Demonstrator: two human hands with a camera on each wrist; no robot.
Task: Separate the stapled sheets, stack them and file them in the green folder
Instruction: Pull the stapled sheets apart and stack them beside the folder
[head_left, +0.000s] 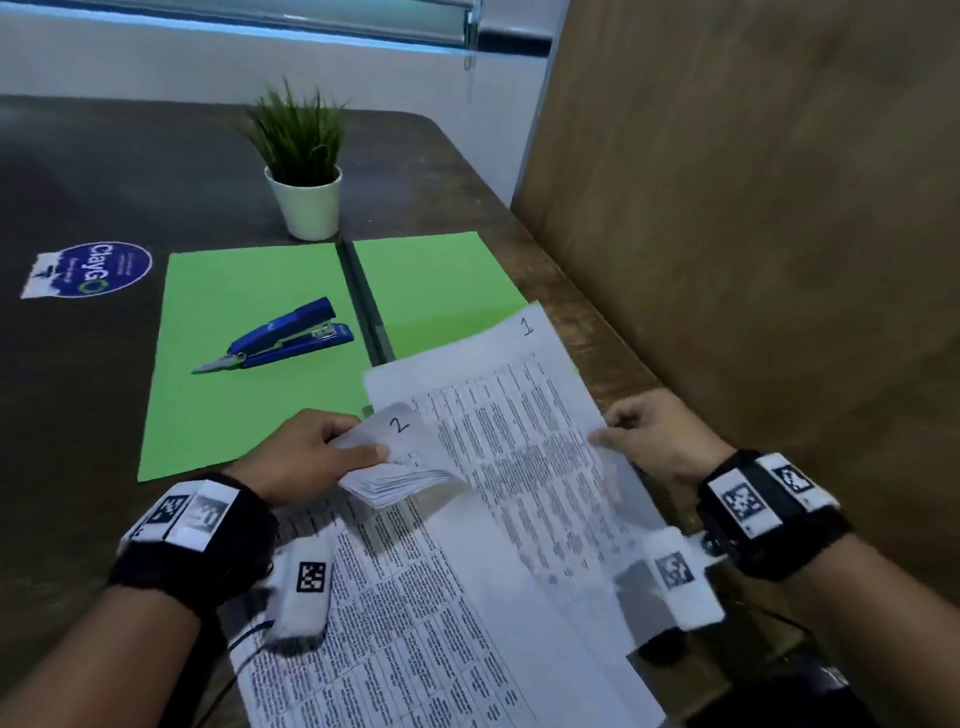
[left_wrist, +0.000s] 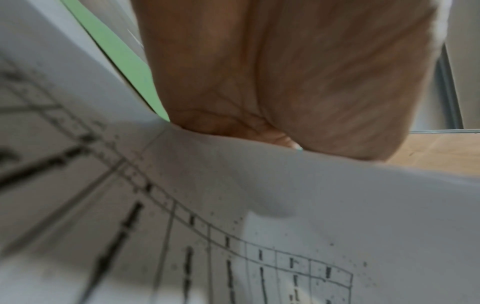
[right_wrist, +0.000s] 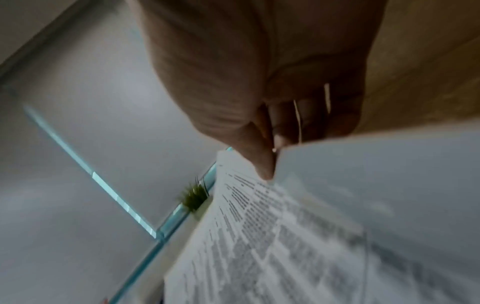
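The green folder (head_left: 249, 364) lies open on the dark table. My right hand (head_left: 649, 431) pinches the right edge of the printed sheet marked "1" (head_left: 519, 415), which is lifted and turned off to the right. My left hand (head_left: 322, 452) grips the bent top corner of the remaining sheets (head_left: 400, 467), whose top page is marked "2". In the left wrist view my left hand (left_wrist: 285, 92) clamps that printed paper (left_wrist: 233, 205), with the green folder (left_wrist: 124, 67) behind. In the right wrist view my right hand's fingers (right_wrist: 265, 164) pinch the sheet (right_wrist: 285, 236).
A blue stapler (head_left: 291, 338) lies on the folder's left half. A potted plant (head_left: 306, 192) stands behind the folder. A round sticker (head_left: 98, 270) is on the table at left. A brown panel (head_left: 753, 208) rises close on the right.
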